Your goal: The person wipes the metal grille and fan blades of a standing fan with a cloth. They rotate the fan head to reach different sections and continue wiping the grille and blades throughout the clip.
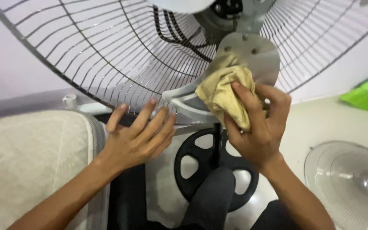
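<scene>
Pale floor and wall surround a stripped pedestal fan. Left hand [135,138], fingers spread flat, steadies the rear wire grille [94,55]. Right hand [258,130] grips a bunched yellow cloth [224,91] against a grey blade [252,57]; wiping looks underway. Detached front grille [350,181] lies rightmost.

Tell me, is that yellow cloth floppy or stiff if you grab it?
Probably floppy: the yellow cloth sits bunched and wrinkled in the right hand, folding around the fingers. It likely weighs little, since the fingers alone hold it against the fan blade. It seems unlikely to slip, being soft fabric.
</scene>
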